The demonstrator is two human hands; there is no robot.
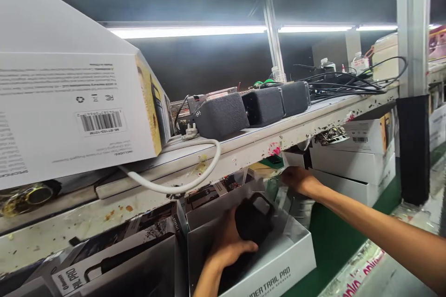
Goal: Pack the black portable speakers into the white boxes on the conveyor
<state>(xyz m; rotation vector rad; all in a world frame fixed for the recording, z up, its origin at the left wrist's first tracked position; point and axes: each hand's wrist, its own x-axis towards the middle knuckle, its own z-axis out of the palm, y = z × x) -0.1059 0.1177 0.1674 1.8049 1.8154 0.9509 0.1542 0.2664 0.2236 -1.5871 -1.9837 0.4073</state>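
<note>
My left hand (226, 246) wraps around a black speaker (252, 220) and holds it inside an open white product box (275, 264) printed "TRAIL PRO". A transparent plastic wrap (278, 195) rises from behind that box. My right hand (296, 180) reaches across from the right, its fingers curled at the top edge of the wrap. Whether those fingers grip the wrap is hard to see.
Overhead, a shelf (244, 148) carries several grey fabric speakers (221, 115), tangled black cables (348, 86), and a white cable (174, 185). A large white box (69, 97) juts out at upper left. Stacked white boxes (348, 162) sit on a green surface (334, 241).
</note>
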